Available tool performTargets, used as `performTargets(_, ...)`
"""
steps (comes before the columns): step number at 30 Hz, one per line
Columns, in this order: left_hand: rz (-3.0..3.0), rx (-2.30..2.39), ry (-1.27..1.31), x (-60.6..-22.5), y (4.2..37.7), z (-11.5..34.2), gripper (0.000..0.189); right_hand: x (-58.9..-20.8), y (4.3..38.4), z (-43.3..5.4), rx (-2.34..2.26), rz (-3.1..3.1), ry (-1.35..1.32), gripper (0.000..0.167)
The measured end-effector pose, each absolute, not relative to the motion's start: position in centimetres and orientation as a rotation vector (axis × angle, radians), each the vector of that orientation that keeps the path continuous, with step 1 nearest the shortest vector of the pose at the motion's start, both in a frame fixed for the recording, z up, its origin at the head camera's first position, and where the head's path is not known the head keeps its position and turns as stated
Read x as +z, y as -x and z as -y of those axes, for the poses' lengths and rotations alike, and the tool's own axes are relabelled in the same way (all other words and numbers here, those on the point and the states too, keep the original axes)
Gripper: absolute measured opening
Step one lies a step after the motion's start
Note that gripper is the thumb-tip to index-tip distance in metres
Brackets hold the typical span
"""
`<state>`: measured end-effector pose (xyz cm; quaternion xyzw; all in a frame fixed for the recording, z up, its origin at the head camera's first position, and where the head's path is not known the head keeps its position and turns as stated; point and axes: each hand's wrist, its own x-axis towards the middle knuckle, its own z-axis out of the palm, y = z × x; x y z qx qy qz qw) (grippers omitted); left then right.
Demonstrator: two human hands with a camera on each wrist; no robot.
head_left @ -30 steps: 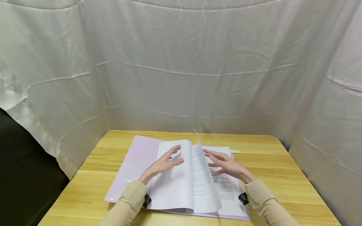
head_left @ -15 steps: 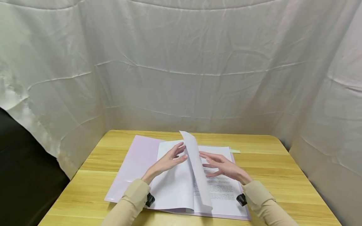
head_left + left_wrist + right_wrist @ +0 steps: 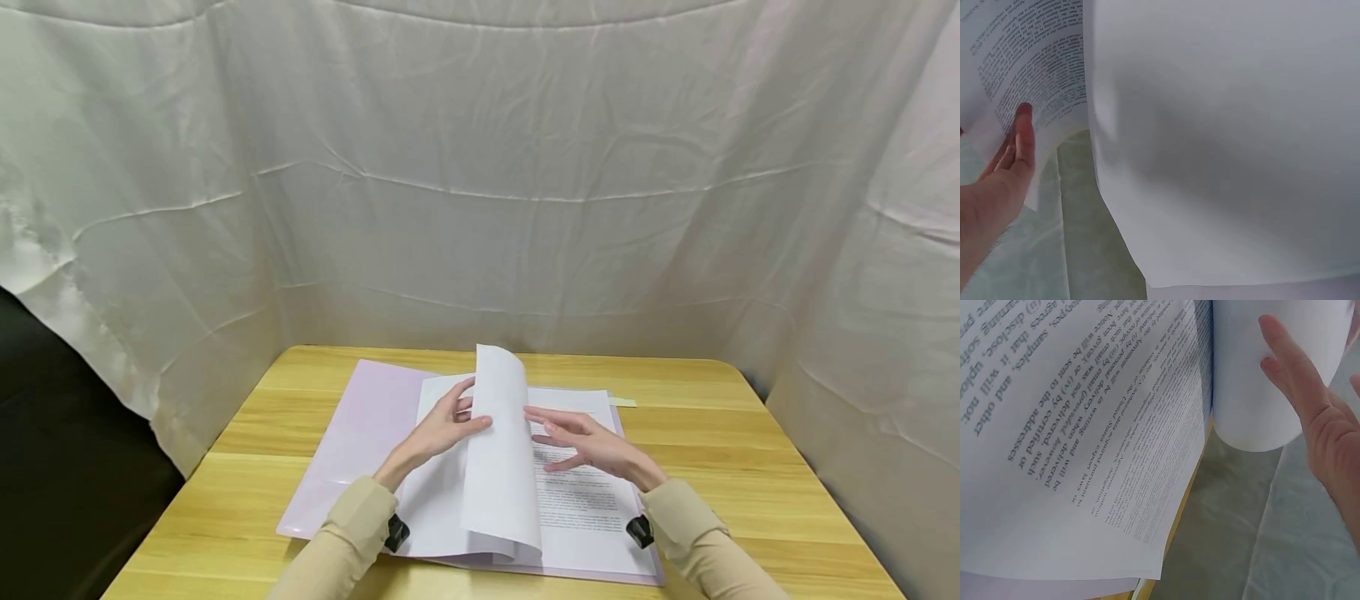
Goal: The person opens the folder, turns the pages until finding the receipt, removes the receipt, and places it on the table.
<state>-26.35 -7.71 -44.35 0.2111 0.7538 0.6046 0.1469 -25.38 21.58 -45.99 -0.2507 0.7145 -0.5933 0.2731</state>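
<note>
A lilac folder lies spread on the table with white pages bound in it. One page stands curled up over the middle, its blank side towards the head camera. My left hand has its thumb in front of this page's left edge and its fingers partly hidden behind it; in the left wrist view those fingers are straight along the printed side. My right hand reaches extended fingertips to the curl's right side. Below it lies a printed page; blank-faced turned pages lie at left.
A pale tab sticks out at the folder's upper right. The wooden table is enclosed by grey-white curtains, with a dark area at far left. Small black wrist devices sit at both sleeve cuffs.
The raised page has swung from right to left over the middle, from printed side showing to blank side showing, and now reaches my left hand. My right hand has followed slightly leftward.
</note>
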Motion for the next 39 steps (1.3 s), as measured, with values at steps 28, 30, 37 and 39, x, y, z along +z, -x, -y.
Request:
performTargets(28, -2.335, 1.68, -0.285, -46.1, 26.9, 11.3, 0.099, -47.2, 25.6, -25.4, -1.356, -2.314, 0.7, 0.05)
performTargets(30, -2.361, 1.647, -0.276, -46.2, 26.9, 11.6, 0.1, -47.3, 25.5, -25.5, -1.308, -2.374, 0.692, 0.05)
performTargets(37, -2.571, 1.453, -0.304, -46.6, 27.0, 12.5, 0.1, -47.4, 25.4, -26.1, -1.232, -2.466, 0.673, 0.049)
performTargets(39, -2.626, 1.406, -0.343, -46.7, 27.1, 12.7, 0.098, -47.5, 25.5, -26.3, -1.241, -2.466, 0.663, 0.049)
